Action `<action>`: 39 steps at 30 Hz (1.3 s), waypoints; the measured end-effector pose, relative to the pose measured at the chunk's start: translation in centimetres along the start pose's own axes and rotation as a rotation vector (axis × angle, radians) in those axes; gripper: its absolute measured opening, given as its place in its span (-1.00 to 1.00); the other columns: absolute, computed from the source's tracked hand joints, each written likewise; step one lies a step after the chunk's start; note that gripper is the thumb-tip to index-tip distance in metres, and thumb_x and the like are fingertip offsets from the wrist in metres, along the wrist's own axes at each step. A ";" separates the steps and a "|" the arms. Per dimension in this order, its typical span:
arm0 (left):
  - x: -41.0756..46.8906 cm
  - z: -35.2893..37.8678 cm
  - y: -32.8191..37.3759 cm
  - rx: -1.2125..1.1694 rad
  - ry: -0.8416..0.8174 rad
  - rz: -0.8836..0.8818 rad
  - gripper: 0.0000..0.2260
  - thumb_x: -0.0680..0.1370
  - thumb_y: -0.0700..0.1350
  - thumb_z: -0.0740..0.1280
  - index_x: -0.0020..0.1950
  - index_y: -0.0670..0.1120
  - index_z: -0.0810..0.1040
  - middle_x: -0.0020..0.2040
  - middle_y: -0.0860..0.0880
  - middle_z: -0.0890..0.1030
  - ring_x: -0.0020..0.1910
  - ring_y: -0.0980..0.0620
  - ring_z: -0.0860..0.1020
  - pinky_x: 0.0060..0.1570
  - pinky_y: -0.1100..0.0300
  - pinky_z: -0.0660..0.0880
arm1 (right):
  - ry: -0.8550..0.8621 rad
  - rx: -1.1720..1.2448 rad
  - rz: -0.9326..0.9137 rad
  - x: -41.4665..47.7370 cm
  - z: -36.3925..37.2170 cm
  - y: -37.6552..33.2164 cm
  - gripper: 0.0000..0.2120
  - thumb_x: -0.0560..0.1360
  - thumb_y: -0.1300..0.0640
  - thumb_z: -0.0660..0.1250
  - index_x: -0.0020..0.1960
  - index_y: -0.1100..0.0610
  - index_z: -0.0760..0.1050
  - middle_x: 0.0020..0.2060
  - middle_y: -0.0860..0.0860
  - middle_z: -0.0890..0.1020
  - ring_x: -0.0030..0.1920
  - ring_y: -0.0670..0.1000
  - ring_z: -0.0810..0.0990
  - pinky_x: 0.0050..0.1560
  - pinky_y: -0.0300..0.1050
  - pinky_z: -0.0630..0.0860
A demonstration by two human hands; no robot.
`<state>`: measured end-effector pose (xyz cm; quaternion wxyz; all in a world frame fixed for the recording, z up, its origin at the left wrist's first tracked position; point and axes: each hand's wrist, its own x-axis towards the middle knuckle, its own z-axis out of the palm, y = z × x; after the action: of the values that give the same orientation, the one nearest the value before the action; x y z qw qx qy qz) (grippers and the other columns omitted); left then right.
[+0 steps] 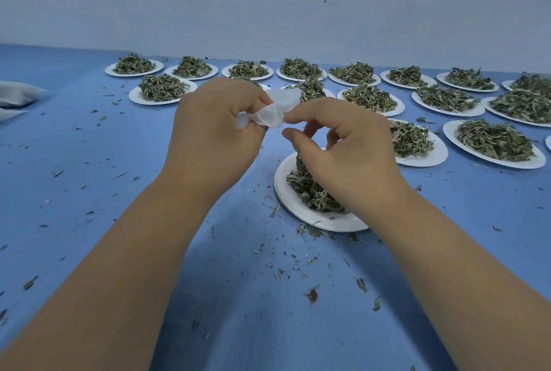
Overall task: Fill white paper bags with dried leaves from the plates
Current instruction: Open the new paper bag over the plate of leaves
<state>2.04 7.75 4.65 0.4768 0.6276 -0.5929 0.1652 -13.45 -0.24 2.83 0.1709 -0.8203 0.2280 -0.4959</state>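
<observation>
A small, thin white paper bag [275, 109] is held up in the middle of the view, crumpled and see-through. My left hand [214, 135] grips its left side with curled fingers. My right hand [343, 147] pinches its right edge between forefinger and thumb. Under my right hand sits a white paper plate [287, 197] with a heap of dried green leaves [307, 188], partly hidden by my wrist.
Several more white plates piled with dried leaves [495, 139] stand in rows at the back and right of the blue table [119, 162]. Loose leaf crumbs lie scattered over the cloth. Pale bag-like items [18, 93] lie at the far left edge.
</observation>
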 end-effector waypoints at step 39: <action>-1.2 1.4 -1.2 -0.168 -0.203 -0.146 -0.74 0.40 -0.12 0.42 0.05 0.05 0.49 -0.12 0.06 0.58 -0.15 -0.02 0.52 -0.18 -0.01 0.50 | -0.347 0.242 0.245 -0.3 -1.1 -3.3 -0.68 0.37 0.12 0.18 -0.17 -0.23 0.63 -0.45 -0.14 0.59 -0.53 -0.12 0.38 -0.44 -0.35 0.33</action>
<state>2.33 7.17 2.51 0.4759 0.6404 -0.6027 0.0157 -13.87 2.65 4.80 0.3634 -0.8329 0.2318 -0.3471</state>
